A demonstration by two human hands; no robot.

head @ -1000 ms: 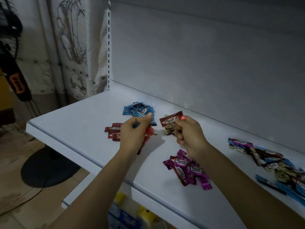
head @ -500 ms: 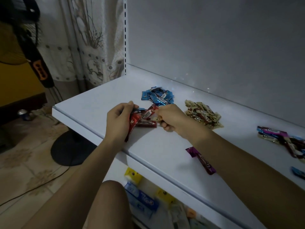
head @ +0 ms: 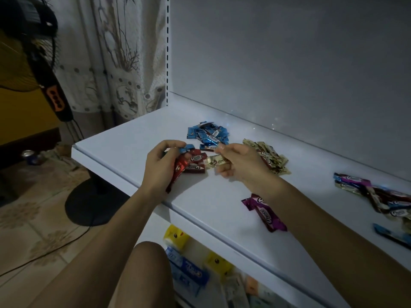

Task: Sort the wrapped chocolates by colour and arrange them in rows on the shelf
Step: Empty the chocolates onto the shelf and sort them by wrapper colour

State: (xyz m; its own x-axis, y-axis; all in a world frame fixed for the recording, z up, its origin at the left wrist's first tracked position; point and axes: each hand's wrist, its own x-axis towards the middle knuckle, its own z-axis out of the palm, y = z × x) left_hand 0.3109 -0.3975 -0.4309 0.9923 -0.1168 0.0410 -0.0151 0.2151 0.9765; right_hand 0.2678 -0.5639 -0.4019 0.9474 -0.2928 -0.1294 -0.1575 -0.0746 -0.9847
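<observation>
Left hand (head: 163, 167) grips red chocolates (head: 179, 171); right hand (head: 241, 165) pinches a gold chocolate (head: 216, 162). Wrappers look light and slippery, so pinch mid-body.

Both forearms are bare along all of their visible length, one showing from 7 o'clock and the other from 4 o'clock. The left hand (head: 162, 165) and right hand (head: 240, 165) are bare too. A bare, rounded knee (head: 151, 270) shows at 6 o'clock.

I see a fan (head: 54, 101) at nine o'clock, curtain (head: 124, 63) at eleven, a can (head: 28, 154) on the floor (head: 33, 210), packets (head: 186, 274) at six.
</observation>
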